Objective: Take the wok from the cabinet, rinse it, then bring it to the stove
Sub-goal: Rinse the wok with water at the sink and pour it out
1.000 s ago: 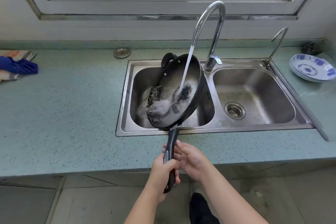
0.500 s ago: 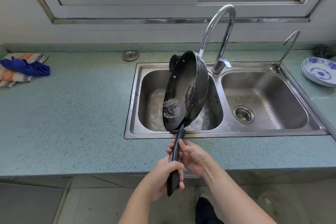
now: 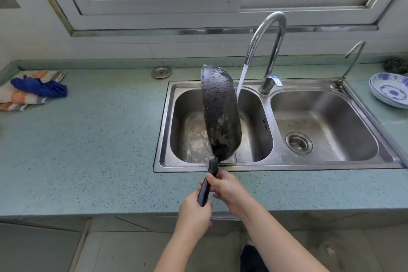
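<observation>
The black wok [image 3: 219, 112] hangs on edge over the left basin of the steel sink [image 3: 167, 117], its wet, spotted underside turned toward me and its inside hidden. Its long black handle [image 3: 206, 185] points down at me. My left hand [image 3: 194, 213] is wrapped around the handle's end, and my right hand [image 3: 225, 187] grips it higher up from the right. Water runs from the tall chrome tap [image 3: 268, 51] in a stream that falls just right of the wok.
A small second tap [image 3: 351, 62] stands at the right basin's corner. Blue-and-white dishes [image 3: 390, 90] sit on the counter at the far right, with a dark scrubber [image 3: 396, 64] behind. A blue cloth on a striped towel [image 3: 33, 88] lies far left. A metal drain plug [image 3: 161, 72] rests behind the sink.
The wok has rolled from catching water in its bowl to standing on edge with its underside facing me; the water has poured out. Both hands stay on the handle.
</observation>
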